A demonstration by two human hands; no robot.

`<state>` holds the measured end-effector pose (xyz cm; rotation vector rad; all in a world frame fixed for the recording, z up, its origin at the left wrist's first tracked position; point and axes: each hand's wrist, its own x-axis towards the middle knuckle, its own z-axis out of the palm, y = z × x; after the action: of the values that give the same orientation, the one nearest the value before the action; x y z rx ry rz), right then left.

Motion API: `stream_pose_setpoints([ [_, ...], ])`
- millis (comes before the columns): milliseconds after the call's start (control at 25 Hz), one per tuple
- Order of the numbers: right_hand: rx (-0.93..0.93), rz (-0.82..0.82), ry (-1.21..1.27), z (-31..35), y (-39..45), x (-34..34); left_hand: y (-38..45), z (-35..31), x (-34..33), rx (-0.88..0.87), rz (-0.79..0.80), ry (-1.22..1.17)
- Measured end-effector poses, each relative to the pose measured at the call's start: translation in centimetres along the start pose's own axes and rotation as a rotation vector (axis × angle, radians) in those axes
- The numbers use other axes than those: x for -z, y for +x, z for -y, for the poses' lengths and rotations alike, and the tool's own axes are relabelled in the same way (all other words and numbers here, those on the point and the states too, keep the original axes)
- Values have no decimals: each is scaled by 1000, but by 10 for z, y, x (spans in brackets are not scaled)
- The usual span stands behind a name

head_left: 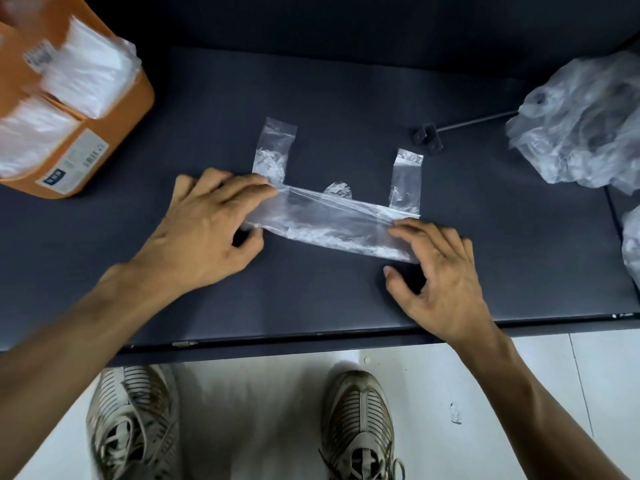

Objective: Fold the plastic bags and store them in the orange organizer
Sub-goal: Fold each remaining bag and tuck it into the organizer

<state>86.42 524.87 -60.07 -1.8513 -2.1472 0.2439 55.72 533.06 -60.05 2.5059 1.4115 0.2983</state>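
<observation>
The left hand [204, 230] lies on the left end of a clear bag [332, 220], its fingers laid nearly straight over the top of the strip and the thumb tucked at the near edge, so its grip looks like a light pinch of the plastic. The right hand [440, 271] rests at the strip's right end, fingers spread and fingertips pressing the film down, thumb apart on the worktop [346, 81] and not closed on anything. The bag is folded into a long narrow band lying across the middle of the dark worktop, with its two handles sticking out flat toward the far side. At the far left stands the orange organizer [114, 112], its compartments holding folded white bags [86, 71]. At the right edge sits a crumpled heap of loose bags [581, 123], with a thin metal rod [478, 121] on a small bracket just beside it. Below the worktop's near edge, two shoes [360, 424] stand on a pale floor.
</observation>
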Motion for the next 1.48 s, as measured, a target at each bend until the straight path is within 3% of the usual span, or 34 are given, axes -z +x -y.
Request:
stream_pose_setpoints([
  [120,-5,-34,6,1,-2,-2,2,1,-1,-13,-170,-23],
  [240,-25,-75,7,2,1,-3,-2,-1,4,36,-235,-103],
  [520,-27,-74,83,4,3,-2,-15,-6,5,209,-176,-486],
  [640,-119,-132,375,3,10,4,-17,-6,12,270,-122,-666],
  [720,-259,-65,574,6,14,14,-19,-9,13,321,-87,-677],
  [840,-428,-45,683,12,24,22,-16,-16,14,477,-99,-696],
  [920,-477,-53,614,13,32,21,-12,-18,13,501,-87,-668],
  [1080,-512,-94,81,16,36,16,-5,-18,14,485,-188,-423],
  [1240,-538,57,34,22,30,14,2,-18,8,523,-28,-116],
  [1360,-536,40,160,24,27,11,4,-18,7,540,-76,-338],
  [1480,-617,-16,516,25,29,16,4,-22,12,588,-125,-700],
])
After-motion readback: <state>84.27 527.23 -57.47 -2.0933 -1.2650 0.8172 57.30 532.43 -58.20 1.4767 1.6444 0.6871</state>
